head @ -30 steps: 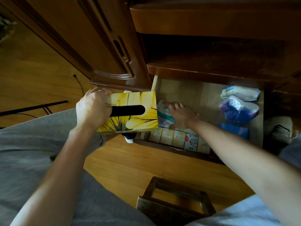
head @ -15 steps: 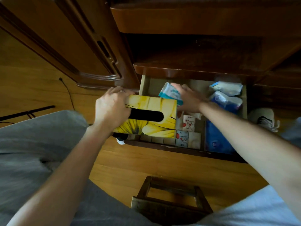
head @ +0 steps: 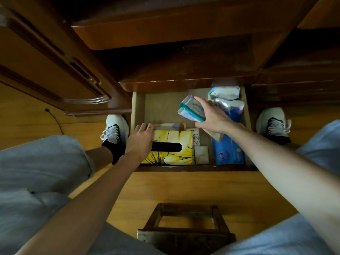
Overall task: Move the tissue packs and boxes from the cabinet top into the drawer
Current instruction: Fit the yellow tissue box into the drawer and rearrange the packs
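Left hand (head: pixel 140 139) reaches forward with fingers curled in a grip; right hand (head: pixel 211 116) raised, pinching.

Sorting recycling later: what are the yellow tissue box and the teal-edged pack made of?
The yellow tissue box looks like printed cardboard: flat faces, crisp edges, matte. The teal-edged pack in the right hand looks like thin plastic film: shiny and crinkled.
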